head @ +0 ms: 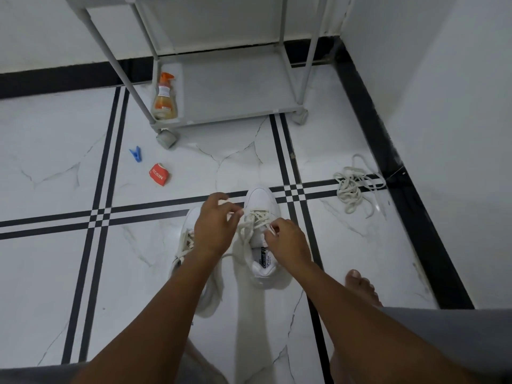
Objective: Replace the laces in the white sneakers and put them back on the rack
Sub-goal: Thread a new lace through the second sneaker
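Observation:
Two white sneakers stand side by side on the marble floor. The right sneaker (260,200) points away from me with a cream lace (256,217) partly threaded through its eyelets. My left hand (214,228) pinches one end of that lace just left of the shoe. My right hand (285,242) pinches the other end over the tongue. The left sneaker (188,239) lies partly hidden under my left forearm, with its own lace in it. A loose pile of cream laces (353,187) lies on the floor to the right.
A grey wheeled rack (235,79) stands against the far wall, with a spray bottle (164,98) on its bottom shelf. A blue clothespin (135,154) and a red sachet (159,174) lie on the floor at left. My bare foot (360,286) rests at right, near the black skirting.

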### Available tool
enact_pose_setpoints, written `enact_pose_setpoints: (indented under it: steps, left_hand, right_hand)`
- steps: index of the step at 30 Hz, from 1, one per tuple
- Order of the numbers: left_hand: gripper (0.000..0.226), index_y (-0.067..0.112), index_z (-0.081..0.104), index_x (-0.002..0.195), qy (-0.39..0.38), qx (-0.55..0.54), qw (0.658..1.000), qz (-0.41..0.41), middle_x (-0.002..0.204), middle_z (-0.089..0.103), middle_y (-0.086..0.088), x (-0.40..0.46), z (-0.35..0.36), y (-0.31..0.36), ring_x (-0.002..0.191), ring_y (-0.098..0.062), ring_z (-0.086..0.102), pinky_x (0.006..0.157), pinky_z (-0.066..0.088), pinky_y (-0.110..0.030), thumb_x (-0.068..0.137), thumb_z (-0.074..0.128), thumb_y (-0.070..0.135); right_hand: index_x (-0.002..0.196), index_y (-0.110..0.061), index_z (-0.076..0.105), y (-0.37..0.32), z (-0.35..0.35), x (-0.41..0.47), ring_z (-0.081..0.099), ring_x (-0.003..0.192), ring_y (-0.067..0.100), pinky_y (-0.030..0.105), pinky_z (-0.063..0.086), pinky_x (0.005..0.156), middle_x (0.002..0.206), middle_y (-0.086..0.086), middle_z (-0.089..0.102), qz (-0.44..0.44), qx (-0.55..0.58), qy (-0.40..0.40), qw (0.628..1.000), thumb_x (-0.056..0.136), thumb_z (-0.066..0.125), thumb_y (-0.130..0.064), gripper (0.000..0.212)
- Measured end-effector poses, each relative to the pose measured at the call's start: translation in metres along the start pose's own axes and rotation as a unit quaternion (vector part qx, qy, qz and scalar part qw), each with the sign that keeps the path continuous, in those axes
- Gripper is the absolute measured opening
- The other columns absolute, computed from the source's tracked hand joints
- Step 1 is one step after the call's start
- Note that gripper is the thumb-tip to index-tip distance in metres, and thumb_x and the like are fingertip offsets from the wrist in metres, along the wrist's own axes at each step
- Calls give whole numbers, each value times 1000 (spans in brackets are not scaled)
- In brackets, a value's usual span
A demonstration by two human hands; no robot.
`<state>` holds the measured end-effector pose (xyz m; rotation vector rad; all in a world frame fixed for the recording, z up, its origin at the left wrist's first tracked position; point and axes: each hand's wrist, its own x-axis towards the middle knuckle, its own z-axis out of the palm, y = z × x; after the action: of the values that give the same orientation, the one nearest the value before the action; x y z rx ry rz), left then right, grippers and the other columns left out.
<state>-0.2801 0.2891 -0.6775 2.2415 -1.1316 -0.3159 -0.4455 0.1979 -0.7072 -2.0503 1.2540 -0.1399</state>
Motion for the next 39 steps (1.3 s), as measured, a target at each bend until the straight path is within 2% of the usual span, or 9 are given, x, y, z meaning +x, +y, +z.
enact_pose_setpoints:
  steps: [5,9,15,19,24,29,33,36,39]
  left_hand:
    - [24,22,73,96,-116,-6,992,52,94,72,5,-13,24,16,87,-16,66,74,53,-37,94,55,38]
    - [18,22,72,97,-112,41,993,24,93,69,3,-18,44,20,84,-17,63,67,48,-31,96,59,33]
    - [23,22,73,92,-122,80,989,-2,95,69,4,-12,58,30,82,-18,64,67,50,-31,95,57,38]
    - [28,19,71,84,-129,122,984,-8,87,68,2,-9,63,34,75,-19,64,66,54,-36,95,55,39]
    - [27,16,69,81,-147,107,983,-15,84,66,-1,-7,64,34,71,-20,61,64,53,-36,94,56,36]
    - [25,19,69,84,-139,103,984,-43,84,65,2,-8,66,35,72,-19,60,62,49,-32,93,56,38]
    - [20,19,71,87,-116,80,989,-41,90,66,0,-13,66,33,79,-20,62,67,53,-36,93,58,33]
    - [17,16,75,91,-85,41,995,-37,98,61,-3,-22,70,29,80,-20,60,66,52,-36,94,62,27]
    - [17,10,76,93,-67,23,996,-48,104,57,-4,-27,72,24,79,-19,59,65,53,-36,93,65,22]
  right_hand:
    - [99,-18,73,9,-6,9,64,84,10,30,55,75,93,-6,71,51,101,-27,993,99,57,-29,20]
    - [99,-15,77,16,-10,18,66,96,10,27,53,87,101,-4,73,106,209,-65,970,98,58,-20,20]
    - [90,-14,76,23,-13,24,72,96,33,46,59,89,95,14,76,177,345,-114,915,98,64,-22,16]
    - [88,-15,76,23,-15,24,72,98,35,47,59,90,96,16,76,183,365,-126,904,98,63,-21,17]
    - [89,-15,76,18,-19,23,72,97,32,41,60,88,96,15,76,178,371,-136,901,99,63,-20,17]
    - [88,-20,78,16,-21,23,72,91,16,32,60,86,91,-1,77,126,322,-142,928,94,69,-24,12]
    - [95,-12,78,16,-24,26,73,92,24,36,60,85,94,6,77,167,349,-157,909,99,61,-37,30]
    - [99,-14,78,21,-23,24,73,95,22,33,61,84,96,4,77,180,373,-161,896,99,61,-20,18]
    - [97,-18,78,21,-22,21,72,92,14,21,57,72,96,-1,77,156,354,-157,908,96,65,-13,14]
